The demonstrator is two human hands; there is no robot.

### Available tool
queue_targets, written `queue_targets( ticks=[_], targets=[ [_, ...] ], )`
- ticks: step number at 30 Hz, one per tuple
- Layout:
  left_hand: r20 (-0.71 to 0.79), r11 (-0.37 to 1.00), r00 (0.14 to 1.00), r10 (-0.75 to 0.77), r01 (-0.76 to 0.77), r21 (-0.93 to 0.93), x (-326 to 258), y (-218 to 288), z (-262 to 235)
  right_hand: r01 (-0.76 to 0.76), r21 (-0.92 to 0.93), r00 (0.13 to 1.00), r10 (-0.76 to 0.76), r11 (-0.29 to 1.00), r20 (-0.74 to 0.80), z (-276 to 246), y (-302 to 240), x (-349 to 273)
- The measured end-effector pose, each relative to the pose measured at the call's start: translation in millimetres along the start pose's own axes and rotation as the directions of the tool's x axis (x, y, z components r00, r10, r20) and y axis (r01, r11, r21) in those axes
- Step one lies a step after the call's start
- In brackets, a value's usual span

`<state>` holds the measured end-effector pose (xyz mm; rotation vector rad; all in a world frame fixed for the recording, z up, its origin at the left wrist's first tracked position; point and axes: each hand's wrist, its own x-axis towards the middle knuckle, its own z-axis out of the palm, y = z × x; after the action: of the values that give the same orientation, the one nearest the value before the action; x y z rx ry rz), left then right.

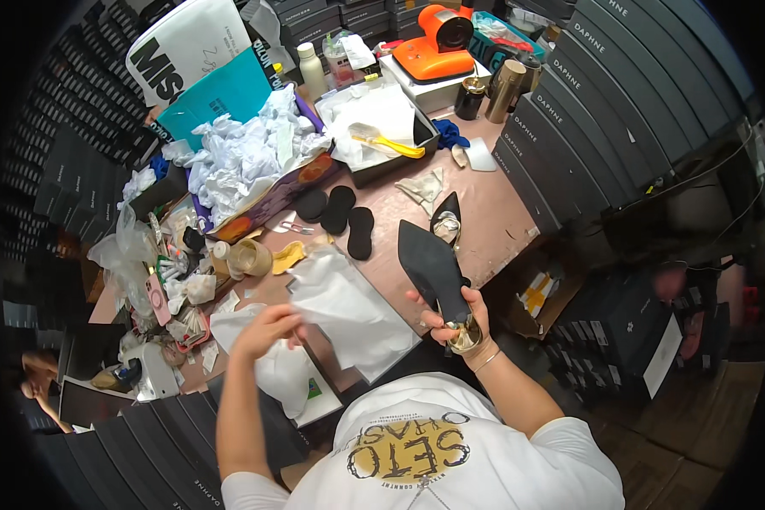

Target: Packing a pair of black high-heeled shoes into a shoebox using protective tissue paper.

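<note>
A black pointed-toe shoe [425, 259] with a gold heel [465, 337] is in my right hand [472, 320], its sole turned up and its toe pointing away from me. The fingers wrap round its heel end. Just beyond it, another black pointed shoe [445, 219] lies on the table. My left hand [269, 331] hovers by white tissue paper [348, 297] spread over an open box, with its fingers curled in. Whether those fingertips pinch the paper I cannot make out. More tissue [282, 374] hangs over a box edge beneath that hand.
Behind lie black insole-shaped pads [359, 234], a cloth [422, 189], a carton of crumpled paper [255, 144] and a box holding a yellow-handled brush [391, 144]. Clutter with a jar [249, 257] fills the left. Dark shoeboxes [569, 127] are stacked at right; an orange machine [435, 47] stands at the back.
</note>
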<state>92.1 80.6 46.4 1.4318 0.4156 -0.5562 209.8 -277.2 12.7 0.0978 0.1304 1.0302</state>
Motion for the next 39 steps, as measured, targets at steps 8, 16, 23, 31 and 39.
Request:
queue_targets(
  ticks=[8, 16, 23, 31, 39],
  targets=[
    [-0.322, 0.768, 0.710, 0.626, -0.491, 0.411, -143, 142, 13, -0.078, 0.113, 0.996, 0.072, 0.991, 0.049, -4, 8, 14],
    [-0.197, 0.104, 0.695, 0.692, 0.174, 0.979, -51, 41, 1, -0.196, -0.198, 0.981, 0.190, 0.960, -0.050, -8, 10, 2],
    [-0.304, 0.419, 0.592, 0.746, -0.064, 0.906, -35, 2, 41, -0.462, -0.809, 0.874, 0.341, 0.364, -0.346, 118, 43, -3],
    [-0.022, 0.266, 0.673, 0.740, -0.262, 0.928, -67, 9, 116, -0.166, -0.683, 0.874, -0.215, 0.711, -0.436, -19, 90, 83],
    [0.132, 0.323, 0.630, 0.765, -0.553, 0.768, -34, 12, 186, 0.176, -0.895, 0.954, -0.294, 0.409, 0.053, -32, 91, 98]
  ],
)
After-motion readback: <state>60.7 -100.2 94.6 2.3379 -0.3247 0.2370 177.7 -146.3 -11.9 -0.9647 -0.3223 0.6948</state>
